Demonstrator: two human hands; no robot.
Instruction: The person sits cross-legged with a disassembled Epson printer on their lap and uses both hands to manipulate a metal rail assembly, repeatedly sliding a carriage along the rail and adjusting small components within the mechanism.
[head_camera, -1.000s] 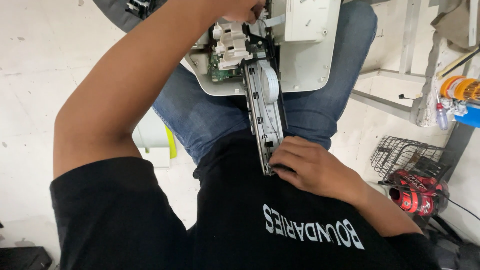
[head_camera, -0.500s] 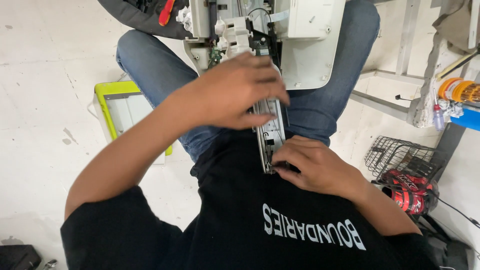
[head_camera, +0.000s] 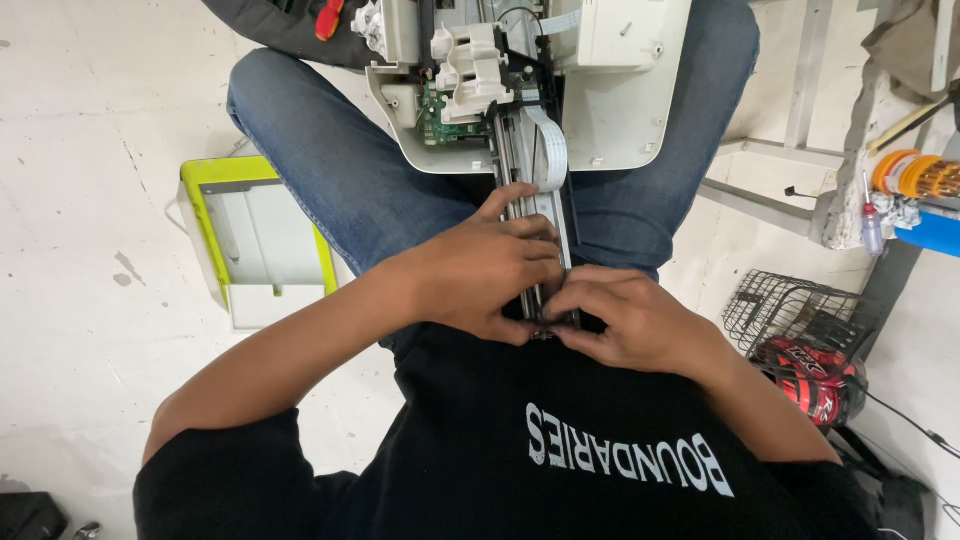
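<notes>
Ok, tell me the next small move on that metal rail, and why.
Probably ease the near end of the metal rail loose with small wiggles. Both the left hand and right hand pinch that end by the lap, while its far end sits in the opened printer.

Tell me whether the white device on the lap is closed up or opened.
Opened. The white device has its casing off at the middle, baring a green circuit board, a flat ribbon cable and the metal rail.
</notes>
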